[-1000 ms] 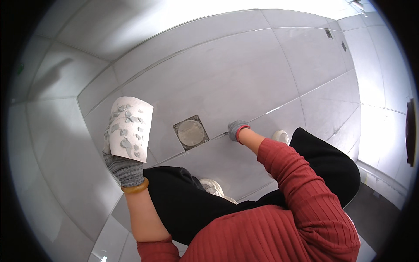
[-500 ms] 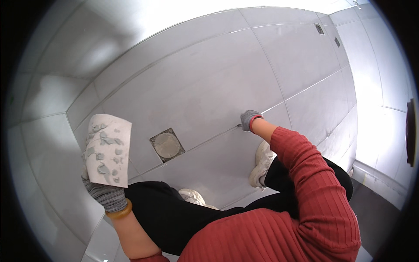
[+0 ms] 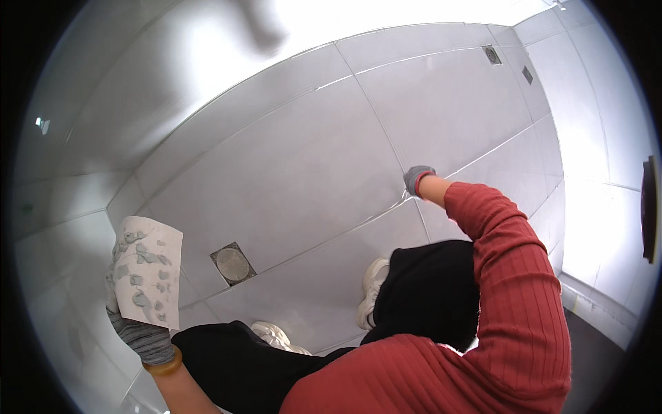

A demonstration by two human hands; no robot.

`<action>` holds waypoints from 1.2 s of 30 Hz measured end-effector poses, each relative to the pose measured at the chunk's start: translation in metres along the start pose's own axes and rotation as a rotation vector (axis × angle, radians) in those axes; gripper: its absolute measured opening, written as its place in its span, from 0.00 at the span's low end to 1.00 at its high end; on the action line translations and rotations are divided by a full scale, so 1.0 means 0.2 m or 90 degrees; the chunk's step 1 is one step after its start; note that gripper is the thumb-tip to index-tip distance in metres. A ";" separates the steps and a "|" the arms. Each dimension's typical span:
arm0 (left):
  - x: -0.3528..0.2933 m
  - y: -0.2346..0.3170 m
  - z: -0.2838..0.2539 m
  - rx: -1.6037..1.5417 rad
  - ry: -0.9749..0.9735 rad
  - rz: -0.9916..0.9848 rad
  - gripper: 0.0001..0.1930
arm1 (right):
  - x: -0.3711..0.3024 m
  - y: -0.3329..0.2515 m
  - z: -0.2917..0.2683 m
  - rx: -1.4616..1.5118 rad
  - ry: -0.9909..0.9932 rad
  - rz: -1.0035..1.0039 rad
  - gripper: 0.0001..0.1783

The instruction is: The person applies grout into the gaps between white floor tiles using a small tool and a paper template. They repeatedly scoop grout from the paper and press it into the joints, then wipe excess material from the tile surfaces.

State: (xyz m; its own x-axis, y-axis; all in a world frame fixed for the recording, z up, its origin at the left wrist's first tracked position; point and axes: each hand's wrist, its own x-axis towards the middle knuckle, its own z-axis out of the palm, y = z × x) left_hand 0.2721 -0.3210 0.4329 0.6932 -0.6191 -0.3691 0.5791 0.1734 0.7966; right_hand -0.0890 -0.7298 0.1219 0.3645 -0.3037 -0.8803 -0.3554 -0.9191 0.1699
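My left hand [image 3: 143, 337], in a grey knitted glove, grips the lower edge of a stiff white sheet [image 3: 172, 257]. Dabs of grey-green paste lie scattered across the sheet. Over at the right, my right hand [image 3: 418, 181], gloved in grey with a red cuff, is closed and held down at a joint [image 3: 386, 211] between floor tiles, near where joints cross. Its fingers point away from view, so whatever they hold is hidden. A pale, thin bit shows at the joint just below that hand.
Large grey tiles [image 3: 289, 165] cover the floor. A square drain with a round cover [image 3: 232, 264] is set between my left hand and my feet. Two smaller square fittings [image 3: 492, 54] sit at the far right. Shiny walls [image 3: 76, 262] rise at both sides. My white shoes [image 3: 373, 290] rest on the tiles.
My right hand has moved rightward along the joint, nearer the crossing. The view has shifted, and the left hand with the sheet now appears lower and farther left.
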 end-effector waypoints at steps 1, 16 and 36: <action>0.00 0.00 0.03 0.029 0.007 0.015 0.22 | 0.04 0.05 -0.04 -0.009 -0.037 -0.014 0.11; 0.07 -0.08 -0.71 -0.043 -0.201 0.134 0.23 | 0.34 -0.13 -0.50 0.872 0.259 0.025 0.29; 0.08 -0.12 -0.67 -0.247 0.145 -0.046 0.23 | 0.41 -0.21 -1.51 0.691 0.340 0.026 0.22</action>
State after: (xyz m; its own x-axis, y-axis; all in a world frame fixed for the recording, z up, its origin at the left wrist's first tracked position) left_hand 0.3273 -0.2335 0.3439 0.6969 -0.4628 -0.5478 0.7170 0.4374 0.5428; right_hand 0.2153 -0.7923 0.1770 0.5544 -0.6287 -0.5453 -0.8190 -0.2956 -0.4919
